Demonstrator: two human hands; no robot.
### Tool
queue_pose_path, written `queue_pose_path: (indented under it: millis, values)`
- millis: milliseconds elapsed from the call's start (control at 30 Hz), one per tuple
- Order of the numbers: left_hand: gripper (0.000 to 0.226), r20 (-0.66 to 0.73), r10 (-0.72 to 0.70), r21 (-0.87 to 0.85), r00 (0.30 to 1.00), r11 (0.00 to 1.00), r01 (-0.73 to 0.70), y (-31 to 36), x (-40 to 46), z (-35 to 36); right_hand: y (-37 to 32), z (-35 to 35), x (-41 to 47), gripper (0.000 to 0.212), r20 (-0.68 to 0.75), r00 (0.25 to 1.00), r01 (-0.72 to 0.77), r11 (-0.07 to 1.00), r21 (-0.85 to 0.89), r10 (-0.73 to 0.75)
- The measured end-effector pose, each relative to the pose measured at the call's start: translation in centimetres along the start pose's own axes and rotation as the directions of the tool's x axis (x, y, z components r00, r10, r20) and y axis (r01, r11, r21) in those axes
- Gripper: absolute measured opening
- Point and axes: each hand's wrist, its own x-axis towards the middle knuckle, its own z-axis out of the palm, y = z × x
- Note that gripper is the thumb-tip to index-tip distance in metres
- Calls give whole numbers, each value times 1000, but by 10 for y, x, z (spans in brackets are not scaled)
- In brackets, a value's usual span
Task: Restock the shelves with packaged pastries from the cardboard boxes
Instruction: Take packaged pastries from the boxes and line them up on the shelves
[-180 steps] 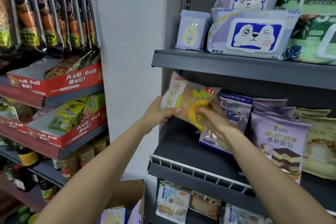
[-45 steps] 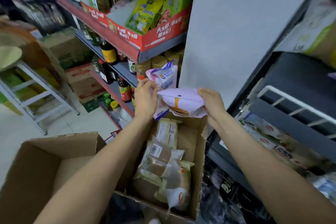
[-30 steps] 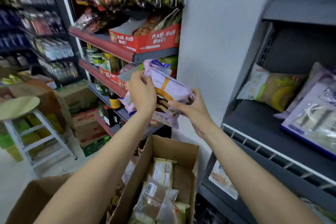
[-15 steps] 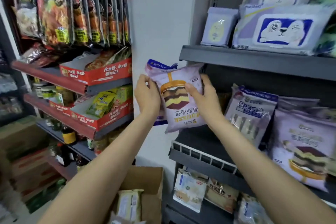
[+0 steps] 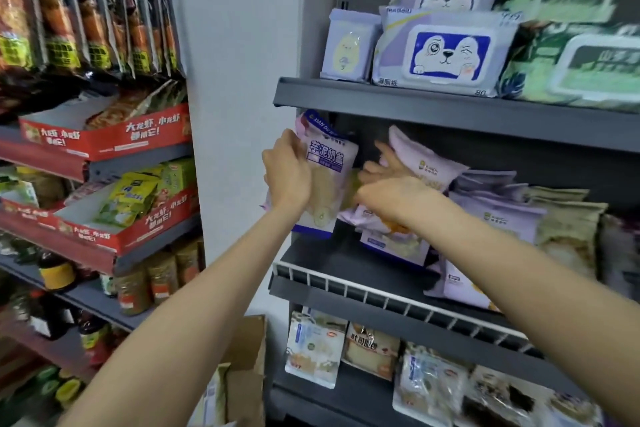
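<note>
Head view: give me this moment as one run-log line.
left hand: holds purple pastry pack upright | right hand: setting lilac pack on middle shelf | cardboard box: below

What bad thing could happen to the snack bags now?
The purple-and-white packet gripped by the left hand hangs at the shelf's left end, so it might slip off the side. The right hand pushes a lilac packet into a crowded leaning row; neighbours may topple over the white wire rail.
</note>
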Motion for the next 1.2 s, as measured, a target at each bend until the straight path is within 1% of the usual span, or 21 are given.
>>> queue_pose_path:
  millis: [67,133,200,267,333,367,400,500,533,600,667,700,733,767,833,900,933,967,1033,1133,1200]
  values:
    - [12,29,33,5,999,999,-33,6,-5,1,-7,6,4,43,135,991,12,1000,-9,-11]
    - [12,60,36,8,998,999,-36,8,-9,3,-12,23,10,41,138,989,47,999,-19,-44]
    - [10,76,35,8,997,999,-35,7,-13,4,-14,46,12,45,35,999,23,999,32,-24]
    - [11,74,20,-8,997,1000,-20,5,-15,3,-22,71,10,62,-127,989,-55,979,195,81]
    - [15,66,1,-25,998,1000,1,2,-15,1,-33,87,4,80,-304,914,-146,917,371,268]
    - [15,55,-6,-34,998,999,8,1,-14,0,-38,91,1,86,-334,876,-179,876,447,349]
    - [13,41,-12,-42,999,999,13,0,-14,-1,-40,97,1,89,-338,855,-189,844,502,393]
    - [13,-12,-27,-76,1000,997,26,-2,-15,-3,-33,104,0,85,-157,918,-189,752,632,363]
    - [14,-22,-38,-94,999,995,35,-1,-16,-5,-29,102,0,80,-133,926,-172,710,683,353]
    - [15,-14,-52,-147,999,988,49,2,-19,-9,-22,96,1,63,-157,902,-104,555,826,403]
    - [16,32,-67,-206,997,976,72,3,-22,-10,-18,86,-2,43,-138,832,-19,277,961,537]
    - [17,72,-69,-239,995,967,84,1,-25,-9,-17,80,-6,37,-105,793,31,133,991,600]
    - [18,118,-65,-273,991,957,96,0,-28,-6,-17,75,-11,34,-68,762,68,25,997,644]
    - [20,154,-61,-304,986,947,106,0,-33,-3,-16,70,-17,34,-37,743,79,-33,996,668]
    - [25,190,-89,-373,978,914,156,-1,-43,8,-14,67,-29,36,6,723,91,-103,991,691]
    - [26,244,-156,-481,957,838,259,4,-54,20,-12,68,-39,42,59,726,116,-206,972,685]
    - [25,273,-174,-517,946,803,297,8,-59,25,-11,68,-42,53,59,739,112,-209,971,672]
    - [24,290,-176,-527,941,791,311,9,-62,31,-10,70,-43,70,48,753,88,-173,981,657]
    - [24,332,-153,-489,931,816,309,8,-67,41,-9,79,-43,99,54,763,19,-105,994,644]
    - [20,455,-123,-400,882,856,326,0,-72,40,-16,94,-46,123,123,748,-87,-87,992,653]
    - [27,571,-80,-317,817,897,309,-11,-77,36,-27,102,-51,133,103,718,-162,21,987,688]
